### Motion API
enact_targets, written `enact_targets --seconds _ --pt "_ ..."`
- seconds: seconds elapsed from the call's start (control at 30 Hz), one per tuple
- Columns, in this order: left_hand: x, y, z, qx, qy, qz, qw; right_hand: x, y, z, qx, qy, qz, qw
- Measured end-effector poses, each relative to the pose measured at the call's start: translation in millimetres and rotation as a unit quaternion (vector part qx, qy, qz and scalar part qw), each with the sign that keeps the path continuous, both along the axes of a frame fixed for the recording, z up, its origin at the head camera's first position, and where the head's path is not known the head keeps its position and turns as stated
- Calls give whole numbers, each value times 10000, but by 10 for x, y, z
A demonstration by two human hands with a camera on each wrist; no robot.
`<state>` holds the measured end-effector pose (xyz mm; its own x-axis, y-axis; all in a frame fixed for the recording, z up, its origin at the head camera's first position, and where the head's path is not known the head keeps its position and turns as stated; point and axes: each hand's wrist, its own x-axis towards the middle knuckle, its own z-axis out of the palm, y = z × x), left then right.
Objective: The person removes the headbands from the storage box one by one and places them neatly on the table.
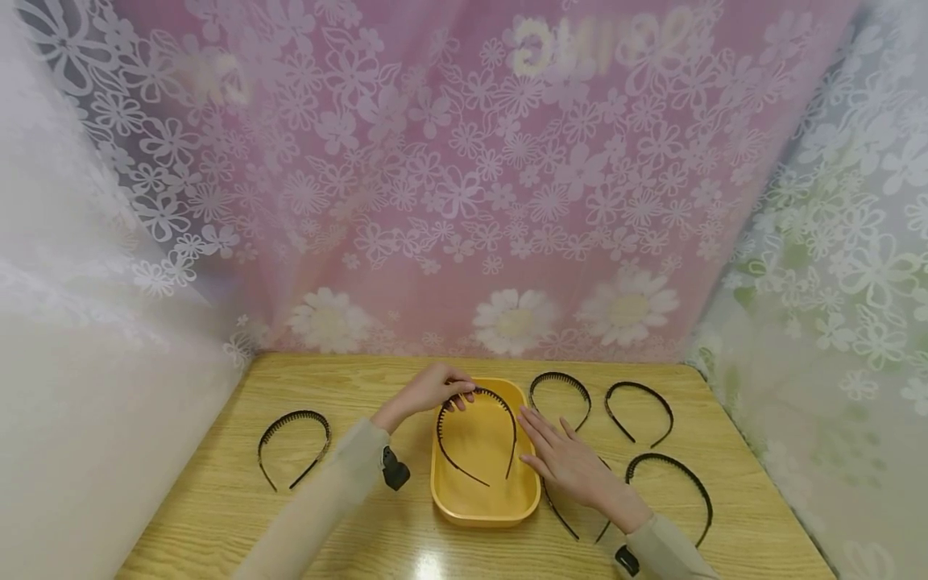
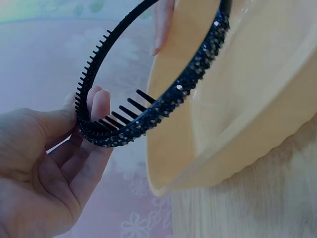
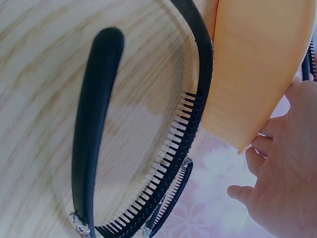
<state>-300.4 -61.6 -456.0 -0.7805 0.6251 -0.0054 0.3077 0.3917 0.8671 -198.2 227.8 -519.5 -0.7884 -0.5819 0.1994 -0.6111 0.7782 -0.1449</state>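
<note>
My left hand [image 1: 435, 388] pinches a black toothed headband [image 1: 440, 431] by its top, thumb on one side and fingers on the other. In the left wrist view the dark, glittery beads on the headband [image 2: 190, 74] show clearly. Its two ends point down over the yellow tray [image 1: 493, 503]. At the tray's right side, my right hand [image 1: 573, 463] lies with straight fingers against the rim. Part of another black headband [image 1: 560, 515] shows beneath that hand, the rest hidden by it.
One headband [image 1: 296, 414] lies alone on the left of the wooden table [image 1: 348, 515]. To the right of the tray lie more, among them a back headband [image 1: 560, 375], a far-right one [image 1: 645, 387] and a front-right one [image 1: 674, 460]. Flowered curtains [image 1: 464, 193] enclose the table.
</note>
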Motion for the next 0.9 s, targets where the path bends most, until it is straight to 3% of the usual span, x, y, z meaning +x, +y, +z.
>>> enact_targets --seconds 0.47,0.9 --pt "-59 -328 141 84 49 327 9994 -12 30 -55 -128 375 196 9990" --pt "-81 -815 148 81 -125 627 9979 -2 10 -21 -188 0 87 9998"
